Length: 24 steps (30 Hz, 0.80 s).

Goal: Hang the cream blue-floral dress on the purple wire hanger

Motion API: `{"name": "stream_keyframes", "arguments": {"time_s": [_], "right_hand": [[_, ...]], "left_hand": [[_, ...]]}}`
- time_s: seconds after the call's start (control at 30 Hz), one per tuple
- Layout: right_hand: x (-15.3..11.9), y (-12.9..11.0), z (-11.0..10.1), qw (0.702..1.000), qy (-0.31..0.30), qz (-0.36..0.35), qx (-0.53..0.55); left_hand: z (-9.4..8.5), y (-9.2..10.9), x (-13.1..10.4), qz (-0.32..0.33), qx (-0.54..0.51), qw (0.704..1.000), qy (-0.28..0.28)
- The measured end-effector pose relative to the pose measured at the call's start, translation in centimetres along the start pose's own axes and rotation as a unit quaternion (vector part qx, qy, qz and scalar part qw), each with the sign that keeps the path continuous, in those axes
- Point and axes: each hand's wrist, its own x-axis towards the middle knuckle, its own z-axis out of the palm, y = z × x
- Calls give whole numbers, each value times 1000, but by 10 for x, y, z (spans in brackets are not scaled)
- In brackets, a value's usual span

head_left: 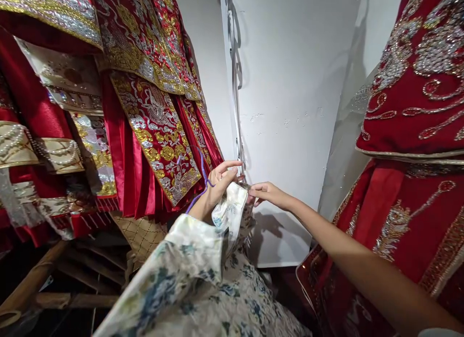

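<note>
A cream garment with blue and green floral print (232, 303) fills the lower middle, its pale collar (232, 206) raised between my hands. My left hand (223, 177) is beside the collar, thumb and fingers closed near its top edge; what they pinch is partly hidden. A purple hanger (203, 180) lies against my left wrist. My right hand (264, 193) pinches the right edge of the collar with its fingertips. The garment's fabric covers my left forearm.
Red embroidered garments (159, 129) hang at the left, beaded red ones (416, 100) at the right. A metal rail (235, 85) runs down the white wall (290, 85). A bamboo frame (39, 279) stands low at the left.
</note>
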Motion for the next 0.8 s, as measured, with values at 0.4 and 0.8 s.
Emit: {"name": "stream_keyframes", "arguments": {"time_s": [0.4,0.8], "right_hand": [[-30,8,-17,992,123,-35,8],[-46,-7,-52,919,335,-33,204]], "left_hand": [[-1,-19,5,15,-91,988,124],[-39,-59,-23,-31,-65,988,139]]}}
